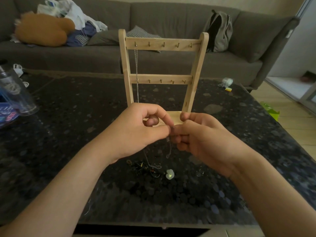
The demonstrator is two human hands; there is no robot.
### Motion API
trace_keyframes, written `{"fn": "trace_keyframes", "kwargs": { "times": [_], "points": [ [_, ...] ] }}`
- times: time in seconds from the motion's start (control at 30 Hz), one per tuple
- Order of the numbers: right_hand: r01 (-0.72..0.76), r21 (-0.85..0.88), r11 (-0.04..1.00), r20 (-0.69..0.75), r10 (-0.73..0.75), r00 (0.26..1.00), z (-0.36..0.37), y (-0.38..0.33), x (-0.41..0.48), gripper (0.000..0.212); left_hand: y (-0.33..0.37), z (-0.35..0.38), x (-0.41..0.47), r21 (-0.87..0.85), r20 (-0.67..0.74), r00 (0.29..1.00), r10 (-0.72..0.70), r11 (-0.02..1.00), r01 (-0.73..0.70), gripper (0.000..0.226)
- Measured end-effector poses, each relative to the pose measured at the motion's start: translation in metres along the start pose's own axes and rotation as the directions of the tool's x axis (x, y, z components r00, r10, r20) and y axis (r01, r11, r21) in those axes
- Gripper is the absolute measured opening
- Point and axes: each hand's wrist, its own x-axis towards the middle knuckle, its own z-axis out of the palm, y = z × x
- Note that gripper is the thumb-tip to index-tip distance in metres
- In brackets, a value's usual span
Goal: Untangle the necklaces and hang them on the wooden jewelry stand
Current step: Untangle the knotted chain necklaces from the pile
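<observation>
Both hands meet just in front of the wooden jewelry stand, above the dark speckled bench. Left hand: fingers curled, grip closed w/ thumb and forefinger pinching a thin chain. Right hand: fingers also curled, grip pinching the same chain right where the two hands touch. The chain drops from the pinch in a short loop; a second fine strand runs down-left toward the tangle of dark and gold pieces lying on the bench under the wrists. Whether it joins the tangle can't be told. A pale round pendant sits just right of the tangle.

The stand is upright, w/ two rails of small hooks. One silver necklace hangs from the leftmost top hook, down past the lower rail.

Clear tumbler lies tilted at the bench's left edge. Behind: grey sofa w/ a grey backpack, an orange plush and piled clothes.
</observation>
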Motion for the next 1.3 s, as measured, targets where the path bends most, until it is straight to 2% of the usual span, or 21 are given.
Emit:
{"fn": "trace_keyframes", "kwargs": {
  "times": [0.17, 0.27, 0.4, 0.5, 0.67, 0.77, 0.9, 1.03, 1.13, 1.17, 1.3],
  "points": [
    [-0.028, 0.012, 1.000, -0.029, 0.029, 0.999, -0.003, 0.000, 0.000, 0.017, -0.002, -0.001, 0.000, 0.104, -0.035, 0.996, 0.086, 0.991, -0.082, 0.022],
    [-0.034, 0.041, 0.999, -0.041, 0.036, 0.999, -0.003, -0.001, -0.001, 0.008, -0.004, -0.002, 0.001, 0.164, -0.066, 0.992, 0.112, 0.981, -0.100, 0.025],
    [-0.060, 0.043, 0.997, -0.074, 0.063, 0.995, -0.001, -0.002, 0.000, 0.021, -0.002, 0.000, 0.000, 0.211, -0.108, 0.983, 0.147, 0.970, -0.122, 0.016],
    [-0.063, 0.012, 0.998, -0.097, 0.064, 0.993, -0.003, -0.001, 0.000, 0.018, -0.003, 0.002, 0.000, 0.217, -0.153, 0.969, 0.194, 0.963, -0.159, 0.012],
    [-0.039, -0.041, 0.998, -0.029, 0.038, 0.999, -0.002, -0.002, -0.002, 0.010, -0.005, 0.006, 0.001, 0.321, -0.202, 0.939, 0.279, 0.924, -0.205, 0.011],
    [0.002, -0.074, 0.997, -0.077, -0.008, 0.997, 0.001, -0.002, -0.002, 0.012, -0.007, 0.009, 0.002, 0.345, -0.231, 0.927, 0.296, 0.916, -0.207, 0.011],
    [0.016, -0.185, 0.983, -0.175, -0.049, 0.983, 0.003, -0.001, 0.001, 0.049, -0.008, 0.012, 0.003, 0.318, -0.235, 0.929, 0.285, 0.926, -0.204, 0.012],
    [0.015, -0.260, 0.966, -0.204, -0.070, 0.977, 0.001, 0.001, 0.000, 0.057, -0.006, 0.011, 0.003, 0.297, -0.201, 0.938, 0.283, 0.930, -0.217, 0.009],
    [0.004, -0.265, 0.964, -0.190, -0.056, 0.980, 0.001, 0.002, 0.000, 0.066, -0.005, 0.013, 0.003, 0.353, -0.156, 0.944, 0.291, 0.909, -0.222, 0.005],
    [0.002, -0.254, 0.967, -0.188, -0.051, 0.981, 0.002, 0.002, 0.000, 0.060, -0.006, 0.013, 0.003, 0.378, -0.150, 0.943, 0.298, 0.898, -0.224, 0.004],
    [0.027, -0.193, 0.981, -0.218, -0.070, 0.973, 0.001, 0.003, 0.004, 0.010, -0.009, 0.017, 0.003, 0.467, -0.132, 0.931, 0.340, 0.850, -0.244, 0.010]
  ]
}}
